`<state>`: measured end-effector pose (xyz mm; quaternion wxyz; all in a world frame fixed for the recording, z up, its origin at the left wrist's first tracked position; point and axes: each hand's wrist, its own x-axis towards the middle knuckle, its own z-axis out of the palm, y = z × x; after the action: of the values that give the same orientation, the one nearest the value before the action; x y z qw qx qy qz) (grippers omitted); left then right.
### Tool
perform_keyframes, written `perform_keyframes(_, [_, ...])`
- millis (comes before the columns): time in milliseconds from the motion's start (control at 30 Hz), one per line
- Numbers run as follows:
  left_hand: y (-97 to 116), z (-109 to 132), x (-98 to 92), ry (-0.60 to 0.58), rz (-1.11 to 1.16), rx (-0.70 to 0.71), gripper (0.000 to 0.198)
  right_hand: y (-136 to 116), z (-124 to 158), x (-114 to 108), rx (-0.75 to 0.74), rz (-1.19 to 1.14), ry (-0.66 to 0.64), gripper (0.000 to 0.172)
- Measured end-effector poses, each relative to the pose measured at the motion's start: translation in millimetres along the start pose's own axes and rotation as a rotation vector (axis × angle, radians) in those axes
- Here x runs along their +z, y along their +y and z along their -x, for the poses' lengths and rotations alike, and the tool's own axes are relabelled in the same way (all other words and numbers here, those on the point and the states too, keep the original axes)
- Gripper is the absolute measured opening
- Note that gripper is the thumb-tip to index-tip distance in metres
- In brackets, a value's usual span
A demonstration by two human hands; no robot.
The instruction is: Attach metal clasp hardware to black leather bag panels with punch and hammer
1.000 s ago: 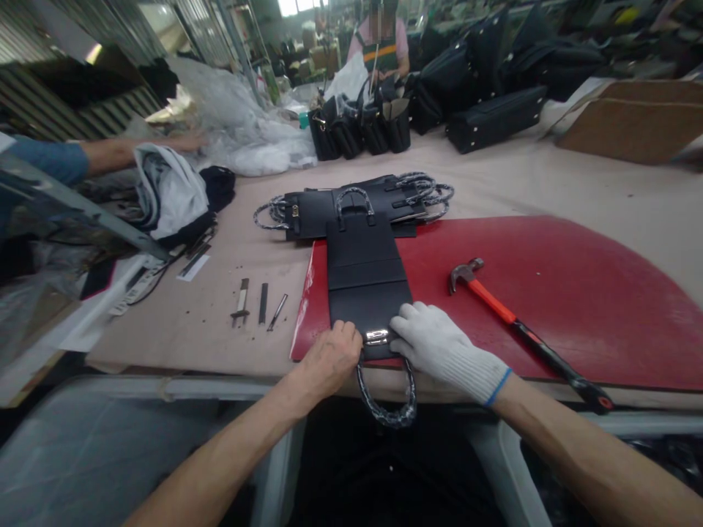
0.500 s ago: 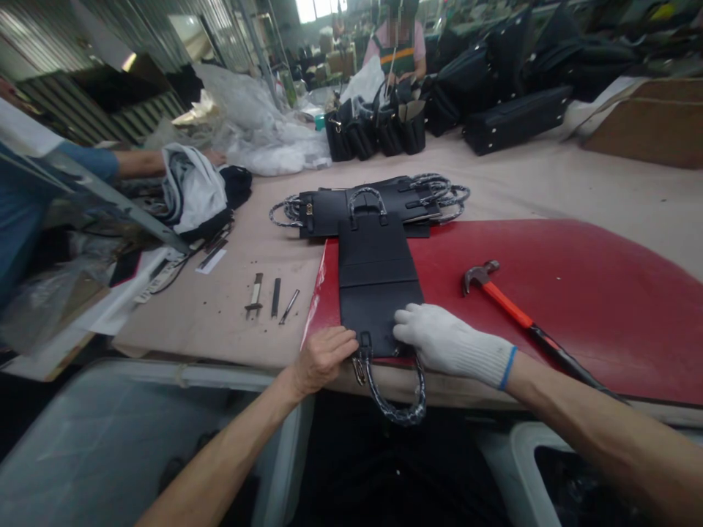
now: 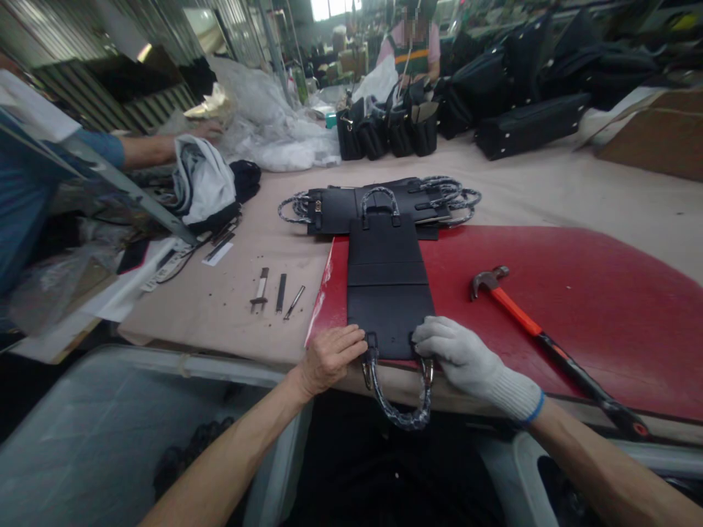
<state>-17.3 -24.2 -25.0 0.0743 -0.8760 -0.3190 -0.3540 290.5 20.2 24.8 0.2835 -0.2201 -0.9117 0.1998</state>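
A flat black bag panel (image 3: 389, 304) lies lengthwise on the red board, its near end at the table edge. A plastic-wrapped handle (image 3: 400, 419) loops off that end and hangs over the edge, with metal hardware at both bases. My bare left hand (image 3: 332, 359) is closed on the panel's near left corner, beside the left handle base. On the near right corner, my right hand (image 3: 466, 355), in a white knit glove, pinches the panel by the other handle base. More black panels with wrapped handles (image 3: 340, 208) lie stacked beyond the far end.
Right of the panel, a claw hammer (image 3: 516, 311) rests on the red board (image 3: 593, 293). Several small metal tools (image 3: 280, 293) lie at left. Finished black bags (image 3: 389, 128) stand farther back. A co-worker's arm (image 3: 148, 150) reaches in at left; another person sits at the back.
My right hand has moved from the panel's surface to its right edge, uncovering the right handle base and its metal piece. My left hand keeps its hold. The whole view has shifted slightly.
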Motion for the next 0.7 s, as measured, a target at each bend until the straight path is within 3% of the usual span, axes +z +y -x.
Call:
perform_keyframes(233, [0.8,-0.4,1.2,0.010,0.020,-0.014,0.038,8.8,1.2,-5.1,0.039,-0.040,-0.126,0.030])
perform_keyframes(333, [1.5,1.4,2.6,0.021,0.012,-0.020,0.038,6.2,8.6,-4.7,0.057,-0.064,-0.079,0.031])
perform_keyframes(467, [5.4,0.4,3.1,0.016,0.003,-0.042,0.035,-8.8,17.5,-6.0,0.202,-0.123,0.026,0.032])
perform_keyframes(567, [9.8,-7.1,1.7,-0.058,-0.036,-0.067,0.033,-14.3,20.5,1.4,0.321,0.069,0.012,0.036])
perform_keyframes(700, [13.2,-19.8,3.5,-0.244,-0.127,-0.117,0.030,1.4,14.4,24.9,0.346,0.414,0.049,0.062])
